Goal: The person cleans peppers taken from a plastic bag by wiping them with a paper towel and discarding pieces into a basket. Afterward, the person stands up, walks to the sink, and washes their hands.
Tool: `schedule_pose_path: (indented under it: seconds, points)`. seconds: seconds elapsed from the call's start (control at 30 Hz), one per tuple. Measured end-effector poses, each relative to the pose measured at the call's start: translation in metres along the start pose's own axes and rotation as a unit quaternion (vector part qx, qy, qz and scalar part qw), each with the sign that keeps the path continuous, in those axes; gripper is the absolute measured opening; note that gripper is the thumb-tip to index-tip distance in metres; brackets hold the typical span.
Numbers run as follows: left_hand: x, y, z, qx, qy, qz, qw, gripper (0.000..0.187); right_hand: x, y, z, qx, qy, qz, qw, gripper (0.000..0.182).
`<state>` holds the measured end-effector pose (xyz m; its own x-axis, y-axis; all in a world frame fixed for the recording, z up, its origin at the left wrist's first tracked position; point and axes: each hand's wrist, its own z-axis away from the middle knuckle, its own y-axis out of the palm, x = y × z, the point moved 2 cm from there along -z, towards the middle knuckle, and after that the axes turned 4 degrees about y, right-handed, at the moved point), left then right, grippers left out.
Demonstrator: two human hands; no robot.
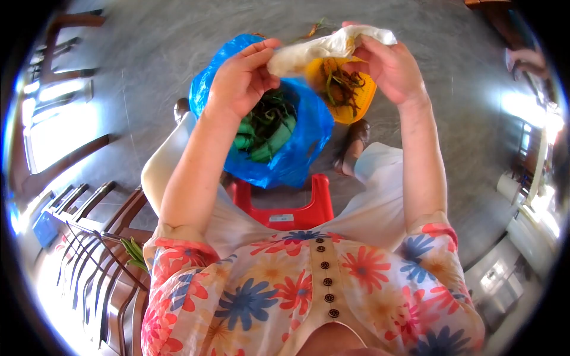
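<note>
A long, crumpled white cloth (313, 52) is stretched between my two hands, above the basket and bag. My left hand (244, 76) pinches its left end with bent fingers. At the other end, my right hand (389, 66) grips the bunched part, with the thumb on top. Below my left hand stands an open blue plastic bag (312, 121) holding green leafy stuff (270, 127), partly hidden by my wrist. Under the cloth is a yellow plastic basket (367, 98) with brownish, stringy plant bits (343, 89); the cloth and my right hand cover its far edge.
A red plastic stool (320, 204) is between my legs. Wooden chairs (119, 261) line the left side, with long green pods or stalks (134, 252) on one. Plant scraps (314, 28) lie on the grey floor (160, 53). Another person's leg (527, 59) shows at far right.
</note>
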<state>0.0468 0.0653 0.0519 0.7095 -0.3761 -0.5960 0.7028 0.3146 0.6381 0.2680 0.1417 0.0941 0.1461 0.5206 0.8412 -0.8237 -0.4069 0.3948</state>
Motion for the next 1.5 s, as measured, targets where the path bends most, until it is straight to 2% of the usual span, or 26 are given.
schedule_pose_path:
  seconds: [0.1,0.2,0.3,0.43,0.53,0.67,0.73,0.87,0.97,1.03,1.13,1.33,1.5]
  points:
    - [-0.002,0.002,0.003,0.053,-0.045,-0.055,0.996,0.028,0.003,0.004,0.003,0.025,0.01,-0.002,1.0,0.027]
    - [-0.002,0.015,0.01,0.027,-0.051,-0.288,0.956,0.032,0.004,0.011,0.004,0.054,0.023,0.002,0.998,0.026]
    - [0.004,0.021,0.016,0.051,0.051,-0.398,0.915,0.032,-0.001,0.018,0.007,0.071,0.051,0.021,0.996,0.026]
    - [0.008,0.027,0.016,0.097,0.064,-0.319,0.941,0.027,-0.005,0.025,0.007,0.098,0.069,0.045,0.992,0.027]
    - [0.013,0.024,0.015,0.091,0.032,-0.318,0.943,0.021,-0.009,0.029,0.005,0.115,0.074,0.035,0.99,0.031]
    - [0.01,0.022,0.013,0.054,0.05,-0.242,0.967,0.017,-0.014,0.025,0.001,0.094,0.039,-0.041,0.994,0.04]
    - [0.007,0.026,0.016,0.039,0.06,-0.225,0.972,0.013,-0.023,0.028,-0.002,0.07,0.053,-0.003,0.996,0.038]
    - [0.009,0.022,0.014,0.014,0.137,-0.287,0.948,0.012,-0.031,0.03,-0.001,0.02,0.119,0.008,0.993,0.034]
    - [0.007,0.025,0.015,-0.024,0.173,-0.348,0.921,0.013,-0.03,0.033,0.0,0.044,0.13,-0.009,0.99,0.03]
    - [0.01,0.022,0.012,-0.04,0.209,-0.413,0.885,0.015,-0.032,0.038,0.002,0.036,0.132,0.023,0.99,0.029]
    - [0.012,0.024,0.014,-0.053,0.206,-0.469,0.857,0.017,-0.035,0.041,0.002,0.023,0.116,0.098,0.988,0.028]
    - [0.009,0.025,0.015,-0.046,0.176,-0.45,0.875,0.017,-0.038,0.046,0.001,-0.006,0.078,0.133,0.988,0.027]
    - [0.007,0.028,0.016,-0.035,0.195,-0.45,0.871,0.015,-0.037,0.04,-0.001,-0.006,0.051,0.103,0.993,0.024]
